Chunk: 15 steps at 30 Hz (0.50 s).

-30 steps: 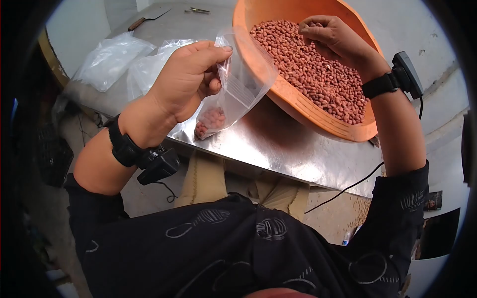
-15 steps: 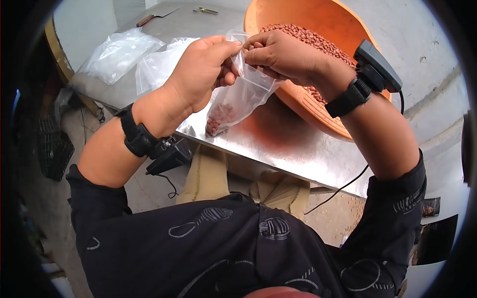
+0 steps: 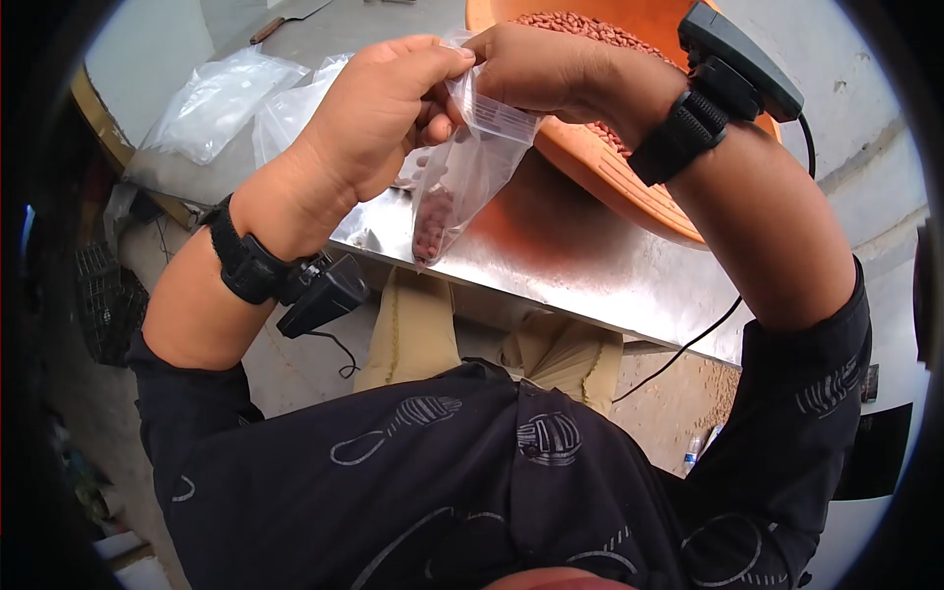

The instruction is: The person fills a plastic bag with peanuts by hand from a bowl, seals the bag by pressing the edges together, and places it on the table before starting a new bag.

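A clear plastic bag (image 3: 482,162) hangs over the table's front edge, with reddish-brown nuts (image 3: 433,221) gathered at its lower corner. My left hand (image 3: 388,103) pinches the bag's top between thumb and fingers. Beside it, almost touching, my right hand (image 3: 531,69) is bent at the wrist with its fingers closed on the bag's upper edge; its fingertips are mostly hidden. Behind my right hand stands an orange basin (image 3: 629,202) holding more of the nuts.
Two piles of clear bags, one at the left (image 3: 211,103) and one partly behind my left arm (image 3: 280,118), lie on the metal table (image 3: 580,285). A wooden-handled tool (image 3: 268,29) is at the back. A cable (image 3: 688,344) hangs from my right wrist device.
The view has shifted, so the table and basin sit higher. My right hand has turned further over at the wrist, and the bag hangs more upright and narrower.
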### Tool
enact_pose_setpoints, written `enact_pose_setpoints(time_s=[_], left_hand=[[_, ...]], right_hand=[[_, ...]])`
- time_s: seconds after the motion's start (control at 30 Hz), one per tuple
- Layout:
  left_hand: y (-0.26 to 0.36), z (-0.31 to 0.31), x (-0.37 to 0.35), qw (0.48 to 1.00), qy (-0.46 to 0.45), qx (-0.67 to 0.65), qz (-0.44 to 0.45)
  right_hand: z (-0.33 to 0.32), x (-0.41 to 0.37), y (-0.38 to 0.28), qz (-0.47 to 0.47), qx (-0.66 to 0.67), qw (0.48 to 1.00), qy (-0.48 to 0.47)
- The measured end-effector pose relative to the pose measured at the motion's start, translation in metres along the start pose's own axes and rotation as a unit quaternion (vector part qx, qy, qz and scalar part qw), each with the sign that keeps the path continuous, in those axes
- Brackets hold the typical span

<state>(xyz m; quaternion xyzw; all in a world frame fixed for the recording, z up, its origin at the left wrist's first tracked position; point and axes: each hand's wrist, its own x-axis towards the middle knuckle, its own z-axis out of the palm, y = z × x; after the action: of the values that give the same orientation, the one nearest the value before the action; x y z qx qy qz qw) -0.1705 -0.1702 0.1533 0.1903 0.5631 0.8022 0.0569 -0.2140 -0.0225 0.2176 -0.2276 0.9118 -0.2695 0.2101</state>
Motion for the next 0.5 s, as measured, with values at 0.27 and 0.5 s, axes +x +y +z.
enact_pose_setpoints(time_s=[0.27,0.5], left_hand=[[0.002,-0.006,0.000,1.000,0.006,-0.003,0.015],[0.014,-0.020,0.001,0.998,0.002,0.050,0.026]], right_hand=[[0.010,0.000,0.007,-0.043,0.101,0.993,0.049],[-0.001,-0.003,0.000,-0.106,0.070,0.992,-0.015]])
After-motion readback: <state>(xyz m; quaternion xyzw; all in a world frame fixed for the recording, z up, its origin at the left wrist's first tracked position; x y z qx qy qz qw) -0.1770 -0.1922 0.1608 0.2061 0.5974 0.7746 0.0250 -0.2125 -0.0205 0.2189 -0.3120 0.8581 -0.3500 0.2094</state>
